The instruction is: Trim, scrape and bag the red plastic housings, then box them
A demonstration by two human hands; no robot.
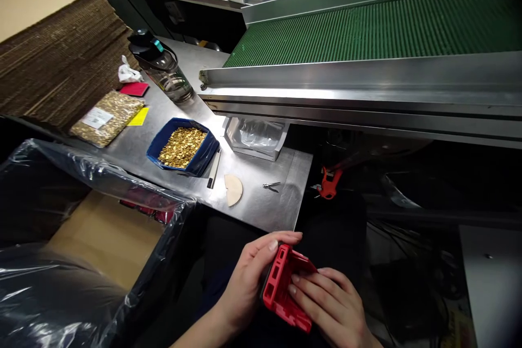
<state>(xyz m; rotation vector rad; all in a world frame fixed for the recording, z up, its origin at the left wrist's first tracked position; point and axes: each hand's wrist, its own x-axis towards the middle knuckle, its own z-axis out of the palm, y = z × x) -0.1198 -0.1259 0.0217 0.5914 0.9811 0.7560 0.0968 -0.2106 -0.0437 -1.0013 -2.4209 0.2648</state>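
A red plastic part with rectangular openings along one edge is held tilted over the lap, just in front of the metal table. Wrapped round its left side is my left hand, the thumb lying on its upper edge. My right hand has its fingers inside the hollow of the part, pressed together against the inner face. On the table beyond are a blue tray of small gold pieces, a knife-like tool, a pale wooden disc piece and small pliers.
A green ribbed conveyor with a metal rail crosses the upper right. At the left stand a plastic-lined box and stacked cardboard. A bottle, a bag of gold pieces and a clear bin are on the table.
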